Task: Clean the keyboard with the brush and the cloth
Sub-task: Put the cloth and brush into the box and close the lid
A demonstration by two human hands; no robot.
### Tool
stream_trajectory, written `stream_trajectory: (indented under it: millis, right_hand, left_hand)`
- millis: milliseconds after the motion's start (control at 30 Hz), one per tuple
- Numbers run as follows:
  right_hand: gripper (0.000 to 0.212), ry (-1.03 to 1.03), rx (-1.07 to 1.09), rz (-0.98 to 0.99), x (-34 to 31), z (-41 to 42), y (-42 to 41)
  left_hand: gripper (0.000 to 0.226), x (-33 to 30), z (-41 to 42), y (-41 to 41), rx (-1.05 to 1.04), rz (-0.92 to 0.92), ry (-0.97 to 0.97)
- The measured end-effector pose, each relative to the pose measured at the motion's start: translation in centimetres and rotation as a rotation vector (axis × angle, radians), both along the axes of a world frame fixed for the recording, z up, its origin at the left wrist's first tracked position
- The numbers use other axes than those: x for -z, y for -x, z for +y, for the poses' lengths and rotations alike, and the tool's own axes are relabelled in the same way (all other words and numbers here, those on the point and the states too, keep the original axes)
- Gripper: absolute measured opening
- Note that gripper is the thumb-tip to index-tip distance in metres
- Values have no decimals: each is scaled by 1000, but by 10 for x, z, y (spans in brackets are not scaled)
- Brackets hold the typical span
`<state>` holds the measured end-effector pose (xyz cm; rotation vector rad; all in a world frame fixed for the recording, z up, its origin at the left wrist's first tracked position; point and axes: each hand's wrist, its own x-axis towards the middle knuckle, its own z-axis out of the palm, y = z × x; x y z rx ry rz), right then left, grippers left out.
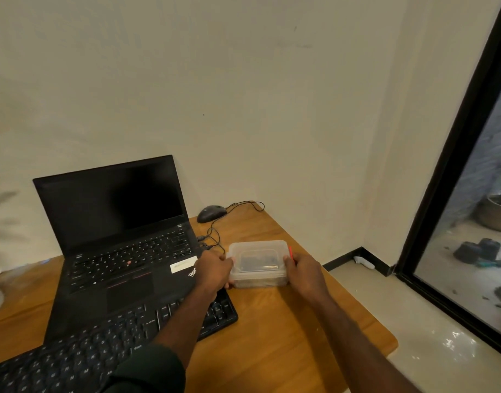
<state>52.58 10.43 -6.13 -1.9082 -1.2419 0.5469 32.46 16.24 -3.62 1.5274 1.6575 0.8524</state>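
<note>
Both hands are clasping the lidded plastic box (257,263) on the worktop (286,330), left hand (215,269) and right hand (303,272) bracing opposite ends, probably to open it; the keyboard (124,336) is lying untouched nearer, under the left forearm.

a black laptop (113,242) with a dark, unlit screen, a red dot amid its keys, thin red lines above its touchpad and a pale sticker beside white lettering. a black keyboard (107,344) with faint white legends. the desk (286,330) is warm orange-brown wood with a visible grain. a clear, frosted box (257,263) shows something dark inside; a thin red strip (290,254) at its right edge. a dark grey mouse (211,213) with a black cable (215,234). cream wall (243,95), black skirting (354,255), black door frame (447,165), pale glossy floor (442,350). a dark green sleeve (147,373) on the left arm.
</note>
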Motion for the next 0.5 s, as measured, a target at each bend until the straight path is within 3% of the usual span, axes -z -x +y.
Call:
stream_trajectory:
  millis: [167, 333, 500]
  right_hand:
    - [34, -47, -38, -54, 1, -4, 1]
    - [33, -98, 50, 88, 9, -9, -1]
    - [33, -96, 82, 85, 10, -6, 0]
  left_hand:
    - [27, -1, -1, 4, 40, 11, 15]
    - [31, -11, -16, 8, 176, -385, 206]
    - [34, -11, -16, 5, 58, -383, 178]
